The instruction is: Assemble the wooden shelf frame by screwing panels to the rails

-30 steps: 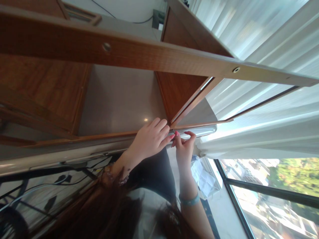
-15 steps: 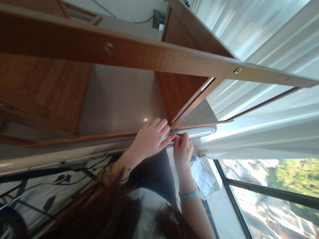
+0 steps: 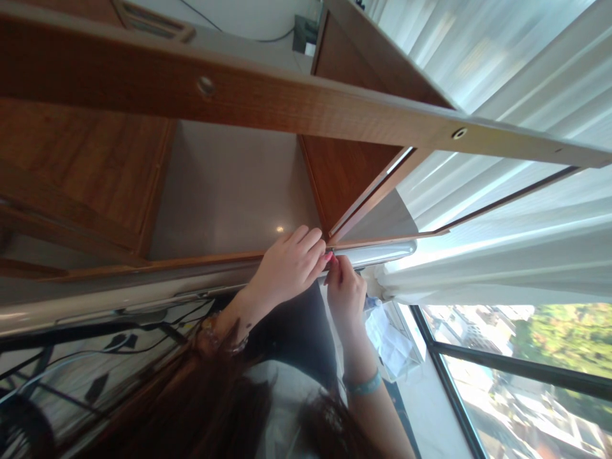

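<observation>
My left hand (image 3: 291,264) is closed over the lower wooden rail (image 3: 215,257), its fingers bent on the upper side and its thumb below, beside the foot of a slanting wooden post (image 3: 373,194). Right by that thumb, my right hand (image 3: 347,290) is pinched shut at the joint of post and rail. Whatever its fingertips hold is small and hidden by the fingers. The rail belongs to a brown wooden furniture frame, which lies on a grey glossy tabletop (image 3: 234,191) with a rounded edge.
An upper wooden rail (image 3: 306,108) with holes crosses above my hands. Wooden panels (image 3: 86,172) stand at the left. White curtains (image 3: 502,210) and a window (image 3: 516,370) are at the right. Papers (image 3: 389,341) lie below; cables (image 3: 143,347) run under the table edge.
My right hand has moved slightly up and left, closer to my left thumb. A thin metal piece glimpsed at its fingertips before is now hidden. The left hand stays in place.
</observation>
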### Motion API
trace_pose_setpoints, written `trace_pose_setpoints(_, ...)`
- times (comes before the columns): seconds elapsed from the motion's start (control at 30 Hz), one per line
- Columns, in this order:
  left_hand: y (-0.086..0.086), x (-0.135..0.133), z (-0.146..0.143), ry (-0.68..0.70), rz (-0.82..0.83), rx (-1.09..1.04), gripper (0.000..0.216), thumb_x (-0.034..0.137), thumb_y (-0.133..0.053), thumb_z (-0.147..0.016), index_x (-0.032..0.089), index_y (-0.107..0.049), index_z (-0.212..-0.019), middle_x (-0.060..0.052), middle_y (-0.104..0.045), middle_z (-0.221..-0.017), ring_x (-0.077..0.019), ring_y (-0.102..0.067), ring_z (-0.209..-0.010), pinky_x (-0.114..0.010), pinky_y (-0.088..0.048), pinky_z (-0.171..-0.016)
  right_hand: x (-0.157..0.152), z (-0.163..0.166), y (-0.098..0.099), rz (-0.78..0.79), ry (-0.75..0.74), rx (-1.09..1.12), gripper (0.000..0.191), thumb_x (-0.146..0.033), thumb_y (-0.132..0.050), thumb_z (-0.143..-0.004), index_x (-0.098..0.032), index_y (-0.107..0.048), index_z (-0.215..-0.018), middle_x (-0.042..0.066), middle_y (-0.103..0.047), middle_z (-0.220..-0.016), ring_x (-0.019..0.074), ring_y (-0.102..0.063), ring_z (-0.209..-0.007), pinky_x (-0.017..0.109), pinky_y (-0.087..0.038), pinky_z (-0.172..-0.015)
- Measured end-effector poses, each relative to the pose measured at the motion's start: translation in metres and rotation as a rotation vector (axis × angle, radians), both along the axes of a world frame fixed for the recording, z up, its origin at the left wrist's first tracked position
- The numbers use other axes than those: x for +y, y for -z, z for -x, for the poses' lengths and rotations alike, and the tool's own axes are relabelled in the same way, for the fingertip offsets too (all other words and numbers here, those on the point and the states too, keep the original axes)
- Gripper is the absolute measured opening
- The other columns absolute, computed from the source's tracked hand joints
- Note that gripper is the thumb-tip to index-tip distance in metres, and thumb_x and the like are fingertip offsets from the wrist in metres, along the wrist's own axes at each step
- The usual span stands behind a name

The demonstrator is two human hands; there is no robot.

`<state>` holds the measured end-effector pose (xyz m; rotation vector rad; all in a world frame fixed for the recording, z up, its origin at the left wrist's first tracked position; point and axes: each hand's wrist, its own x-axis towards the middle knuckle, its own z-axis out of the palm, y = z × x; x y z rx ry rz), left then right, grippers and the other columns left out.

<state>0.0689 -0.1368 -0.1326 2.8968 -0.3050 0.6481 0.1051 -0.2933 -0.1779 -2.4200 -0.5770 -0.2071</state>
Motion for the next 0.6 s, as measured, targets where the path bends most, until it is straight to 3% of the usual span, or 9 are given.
trace_pose_setpoints(0.17,0.002,0.001,0.000,-0.015,-0.045,-0.024,0.022,0.023,-0.041,-0.099,0.017,-0.054,-0.082,-0.006,-0.055,-0.085,-0.0227,-0.051,-0.084,-0.036,-0.036,-0.070,0.004,0.002,0.000,-0.092,0.002,0.034,0.037,-0.037,-0.032,-0.103,-0.021,-0.050,-0.075,-0.002,-0.057,-0.057,0.0124,-0.052,-0.053,0.024,-0.030,-0.056)
trace_pose_setpoints(0.43,-0.001,0.000,0.005,-0.005,-0.068,-0.046,0.021,0.024,-0.045,-0.098,0.017,-0.055,-0.080,-0.006,-0.056,-0.083,-0.0228,-0.051,-0.082,-0.035,-0.036,-0.069,0.006,0.010,0.007,-0.047,0.040,-0.025,0.036,-0.036,-0.031,-0.102,-0.021,-0.048,-0.073,-0.001,-0.053,-0.059,0.0132,-0.044,-0.051,0.028,-0.025,-0.055)
trace_pose_setpoints(0.5,-0.001,0.000,0.007,-0.003,-0.068,-0.049,0.021,0.024,-0.046,-0.097,0.017,-0.055,-0.080,-0.006,-0.056,-0.082,-0.0229,-0.051,-0.082,-0.035,-0.036,-0.069,0.010,0.015,0.003,-0.126,0.056,0.046,0.038,-0.038,-0.032,-0.101,-0.022,-0.047,-0.071,-0.001,-0.052,-0.058,0.0129,-0.044,-0.050,0.027,-0.026,-0.054)
trace_pose_setpoints(0.6,-0.001,0.000,0.007,0.004,-0.073,-0.044,0.020,0.022,-0.047,-0.097,0.017,-0.055,-0.079,-0.006,-0.056,-0.082,-0.0230,-0.051,-0.082,-0.036,-0.035,-0.068,0.020,0.023,-0.004,-0.368,0.078,0.277,0.046,-0.045,-0.030,-0.102,-0.021,-0.047,-0.066,-0.002,-0.050,-0.053,0.0114,-0.044,-0.047,0.025,-0.031,-0.052)
